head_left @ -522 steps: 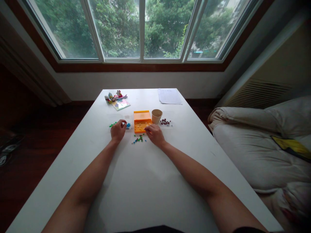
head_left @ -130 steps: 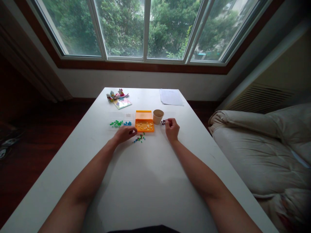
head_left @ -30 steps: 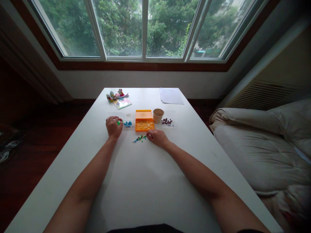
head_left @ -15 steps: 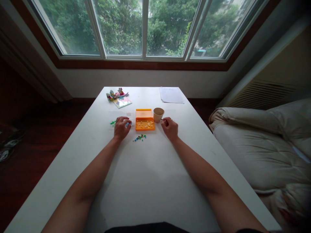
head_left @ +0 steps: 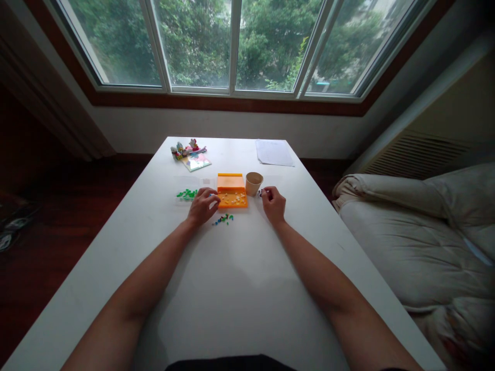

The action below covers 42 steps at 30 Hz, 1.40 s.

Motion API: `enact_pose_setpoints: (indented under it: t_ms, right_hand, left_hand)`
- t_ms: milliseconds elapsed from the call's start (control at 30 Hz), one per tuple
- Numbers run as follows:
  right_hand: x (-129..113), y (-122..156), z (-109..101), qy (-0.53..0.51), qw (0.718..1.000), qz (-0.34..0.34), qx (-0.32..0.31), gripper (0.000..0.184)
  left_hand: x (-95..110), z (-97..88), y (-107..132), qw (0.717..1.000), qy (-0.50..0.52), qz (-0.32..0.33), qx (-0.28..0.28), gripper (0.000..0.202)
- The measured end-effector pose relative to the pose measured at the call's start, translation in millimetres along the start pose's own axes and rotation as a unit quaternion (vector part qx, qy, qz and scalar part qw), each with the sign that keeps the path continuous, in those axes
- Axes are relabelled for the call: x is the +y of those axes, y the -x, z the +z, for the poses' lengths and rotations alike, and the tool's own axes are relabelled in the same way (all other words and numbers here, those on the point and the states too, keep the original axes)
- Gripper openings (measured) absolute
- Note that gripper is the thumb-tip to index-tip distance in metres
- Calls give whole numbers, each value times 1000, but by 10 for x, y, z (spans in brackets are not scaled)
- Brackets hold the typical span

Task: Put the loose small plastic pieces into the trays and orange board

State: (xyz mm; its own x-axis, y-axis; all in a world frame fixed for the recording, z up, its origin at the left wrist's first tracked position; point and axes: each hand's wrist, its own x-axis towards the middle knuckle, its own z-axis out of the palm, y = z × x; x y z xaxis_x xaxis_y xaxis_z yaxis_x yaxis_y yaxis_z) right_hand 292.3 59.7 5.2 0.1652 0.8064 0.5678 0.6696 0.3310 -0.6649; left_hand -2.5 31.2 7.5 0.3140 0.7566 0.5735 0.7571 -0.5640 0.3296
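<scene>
My left hand (head_left: 203, 207) is by the left edge of an open orange case (head_left: 232, 205), its fingers curved and the thumb apart from them. I see nothing held there. Behind and left of that hand, green pieces (head_left: 187, 194) lie in a clear tray (head_left: 176, 202); the hand covers part of it. Small pale pieces (head_left: 237, 199) are scattered inside the case. To the right of a paper cup (head_left: 254, 185), my right hand (head_left: 274, 205) is closed in a pinch. Tiny dark pieces (head_left: 260, 192) show at its fingertips; whether they are held is unclear.
A small pile of green, blue and dark pieces (head_left: 223, 220) lies in front of the case. Toy figures (head_left: 187, 149) and a picture card (head_left: 197, 162) are at the table's far left, paper sheets (head_left: 274, 153) at the far right. A cushioned seat (head_left: 417, 242) stands alongside.
My left hand has moved right, from over the clear tray to the case's edge, uncovering more green pieces. My right hand has shifted slightly right, still pinched. The view has moved a little.
</scene>
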Motion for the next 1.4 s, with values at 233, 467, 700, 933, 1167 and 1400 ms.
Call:
enact_pose_setpoints:
  t_ms: [233, 467, 700, 933, 1167, 1400]
  right_hand:
    - [-271, 283, 150, -8, 953, -180, -244, 20]
    - [-427, 446, 252, 78, 905, -262, -327, 23]
    - [-453, 441, 210, 84, 895, -272, -343, 16]
    - [-436, 439, 226, 69, 898, -267, -343, 17]
    - [-423, 447, 244, 78, 895, -271, -346, 9]
    - [-407, 433, 228, 82, 904, -262, -329, 10]
  left_hand:
    - [93, 83, -2, 998, 21, 44, -33, 13]
    - [24, 44, 5, 999, 19, -21, 15, 12]
    - [34, 53, 5, 999, 16, -28, 10, 12]
    - [4, 64, 10, 999, 10, -28, 15, 12]
    - [2, 65, 11, 1000, 6, -24, 18, 10]
    - [20, 53, 10, 999, 4, -29, 17, 12]
